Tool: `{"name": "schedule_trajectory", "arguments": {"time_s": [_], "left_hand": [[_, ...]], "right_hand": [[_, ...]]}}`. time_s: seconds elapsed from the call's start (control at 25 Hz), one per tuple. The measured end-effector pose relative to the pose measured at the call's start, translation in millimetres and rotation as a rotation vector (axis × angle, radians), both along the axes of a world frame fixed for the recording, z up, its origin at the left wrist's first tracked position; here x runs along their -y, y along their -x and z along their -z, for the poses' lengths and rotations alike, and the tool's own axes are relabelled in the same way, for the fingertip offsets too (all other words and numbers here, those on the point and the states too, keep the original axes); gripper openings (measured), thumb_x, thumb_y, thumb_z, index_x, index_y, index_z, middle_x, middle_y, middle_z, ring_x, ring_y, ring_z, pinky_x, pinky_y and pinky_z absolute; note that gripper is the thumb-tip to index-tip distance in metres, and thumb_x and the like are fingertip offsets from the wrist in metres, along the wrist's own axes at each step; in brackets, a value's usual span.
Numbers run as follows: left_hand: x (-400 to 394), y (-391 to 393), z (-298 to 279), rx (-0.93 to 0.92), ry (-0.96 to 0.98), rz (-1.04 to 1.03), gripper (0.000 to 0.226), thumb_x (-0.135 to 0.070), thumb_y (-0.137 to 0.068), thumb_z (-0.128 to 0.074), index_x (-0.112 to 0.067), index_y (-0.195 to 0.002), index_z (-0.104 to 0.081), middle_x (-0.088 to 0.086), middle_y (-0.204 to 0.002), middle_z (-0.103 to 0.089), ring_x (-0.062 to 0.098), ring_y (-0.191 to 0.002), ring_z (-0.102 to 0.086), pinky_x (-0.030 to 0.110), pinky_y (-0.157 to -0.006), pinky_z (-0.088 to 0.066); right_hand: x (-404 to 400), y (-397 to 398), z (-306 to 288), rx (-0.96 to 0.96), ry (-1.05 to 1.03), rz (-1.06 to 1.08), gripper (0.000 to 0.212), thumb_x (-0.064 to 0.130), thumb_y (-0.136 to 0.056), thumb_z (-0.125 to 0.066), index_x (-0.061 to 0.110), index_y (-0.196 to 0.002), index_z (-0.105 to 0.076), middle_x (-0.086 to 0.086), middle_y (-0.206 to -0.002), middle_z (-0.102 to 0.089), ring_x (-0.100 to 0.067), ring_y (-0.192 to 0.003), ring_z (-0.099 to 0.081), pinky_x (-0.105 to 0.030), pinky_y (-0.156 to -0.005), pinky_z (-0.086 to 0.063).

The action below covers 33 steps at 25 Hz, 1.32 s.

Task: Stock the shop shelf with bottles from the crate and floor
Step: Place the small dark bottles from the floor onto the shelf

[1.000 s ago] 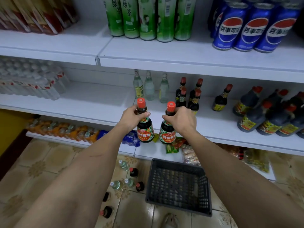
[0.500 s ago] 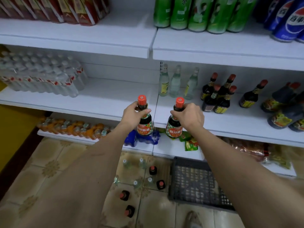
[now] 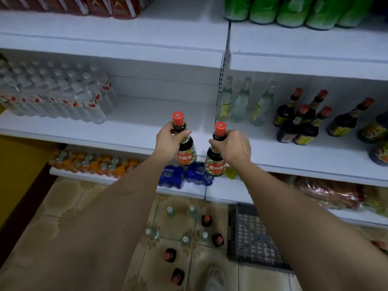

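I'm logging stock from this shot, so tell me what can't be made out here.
All in the head view:
- Crate: the right forearm covers much of it, so its contents cannot be told.
- Green bottles: tops cut off by the upper edge.
- Water pack: too blurred to count.
- Two held soy sauce bottles: left hand and right hand hide the necks.

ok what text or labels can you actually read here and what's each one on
"厨邦酱油": red band on the label of the dark bottle that the left hand holds.
"厨邦酱": same label, partly cut off, on the dark bottle in the right hand.
Too blurred to read: yellow labels on the shelf's dark bottles and clear bottles, the blue packs, red boxes.
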<state>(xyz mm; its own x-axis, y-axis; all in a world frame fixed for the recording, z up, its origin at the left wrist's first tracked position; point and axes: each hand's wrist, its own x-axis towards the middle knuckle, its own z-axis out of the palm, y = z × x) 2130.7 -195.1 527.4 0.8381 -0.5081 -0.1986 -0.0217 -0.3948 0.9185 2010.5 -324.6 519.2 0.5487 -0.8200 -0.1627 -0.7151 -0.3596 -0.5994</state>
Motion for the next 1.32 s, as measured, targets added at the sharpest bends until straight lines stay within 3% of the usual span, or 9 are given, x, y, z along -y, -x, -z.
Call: {"name": "schedule_trajectory", "arguments": {"time_s": [0.28,0.4,0.52,0.6,0.76,1.04,1.2,1.32], "left_hand": [[41,-81,35,0.023,0.011,-0.018,0.039,-0.026,-0.088,-0.068,-0.016,-0.124,-0.058,0.007,-0.130,-0.059,0.023,-0.119,-0.053,0.040,-0.104,-0.041],[56,-139,54,0.029,0.015,-0.018,0.038,-0.028,-0.085,-0.070,-0.015,-0.119,-0.060,0.007,-0.122,-0.065,0.027,-0.115,-0.060,0.047,-0.103,-0.046],[71,-202,80,0.090,0.010,0.020,0.038,-0.030,-0.082,-0.073,-0.013,-0.114,-0.063,0.008,-0.114,-0.069,0.028,-0.106,-0.064,0.045,-0.097,-0.051],[81,-239,98,0.173,-0.036,0.065,0.038,-0.034,-0.082,-0.073,-0.012,-0.112,-0.063,0.009,-0.113,-0.069,0.028,-0.104,-0.064,0.045,-0.095,-0.052],[99,-295,125,0.256,-0.068,0.162,0.038,-0.032,-0.087,-0.068,-0.011,-0.118,-0.060,0.010,-0.120,-0.065,0.028,-0.109,-0.061,0.041,-0.095,-0.050],[110,-354,154,0.245,-0.038,0.186,0.035,-0.031,-0.090,-0.064,-0.012,-0.119,-0.058,0.006,-0.108,-0.062,0.023,-0.093,-0.057,0.032,-0.074,-0.045],[116,-372,158,0.232,-0.020,0.163,0.038,-0.033,-0.090,-0.063,-0.013,-0.122,-0.056,0.008,-0.118,-0.063,0.022,-0.096,-0.056,0.034,-0.079,-0.048],[119,-374,159,0.200,-0.011,0.139,0.041,-0.033,-0.090,-0.064,-0.015,-0.126,-0.054,0.008,-0.123,-0.062,0.023,-0.099,-0.056,0.036,-0.085,-0.049]], "right_hand": [[46,-94,37,0.071,0.008,-0.037,0.036,0.045,-0.080,-0.073,0.014,-0.096,-0.071,-0.008,-0.087,-0.071,-0.027,-0.079,-0.067,-0.039,-0.072,-0.058],[65,-140,60,0.119,-0.022,0.000,0.034,0.045,-0.078,-0.074,0.013,-0.089,-0.069,-0.008,-0.086,-0.071,-0.026,-0.078,-0.068,-0.040,-0.072,-0.059],[82,-193,88,0.156,-0.018,0.025,0.031,0.044,-0.076,-0.074,0.014,-0.081,-0.067,-0.009,-0.081,-0.071,-0.027,-0.076,-0.069,-0.032,-0.063,-0.054],[88,-229,104,0.146,0.056,0.029,0.037,0.047,-0.075,-0.074,0.012,-0.089,-0.072,-0.009,-0.084,-0.071,-0.025,-0.076,-0.068,-0.028,-0.061,-0.046],[94,-289,134,0.198,0.095,0.046,0.045,0.049,-0.075,-0.074,0.012,-0.100,-0.072,-0.007,-0.089,-0.069,-0.022,-0.076,-0.065,-0.025,-0.065,-0.045],[102,-345,159,0.300,0.209,0.016,0.045,0.051,-0.077,-0.071,0.012,-0.100,-0.070,-0.007,-0.095,-0.070,-0.020,-0.079,-0.064,-0.024,-0.066,-0.040],[107,-359,162,0.317,0.234,0.033,0.044,0.047,-0.080,-0.071,0.009,-0.103,-0.070,-0.005,-0.096,-0.069,-0.016,-0.078,-0.060,-0.023,-0.068,-0.040],[112,-366,164,0.321,0.231,0.053,0.051,0.050,-0.077,-0.072,0.010,-0.108,-0.067,-0.008,-0.104,-0.068,-0.022,-0.091,-0.066,-0.025,-0.073,-0.045]]}}
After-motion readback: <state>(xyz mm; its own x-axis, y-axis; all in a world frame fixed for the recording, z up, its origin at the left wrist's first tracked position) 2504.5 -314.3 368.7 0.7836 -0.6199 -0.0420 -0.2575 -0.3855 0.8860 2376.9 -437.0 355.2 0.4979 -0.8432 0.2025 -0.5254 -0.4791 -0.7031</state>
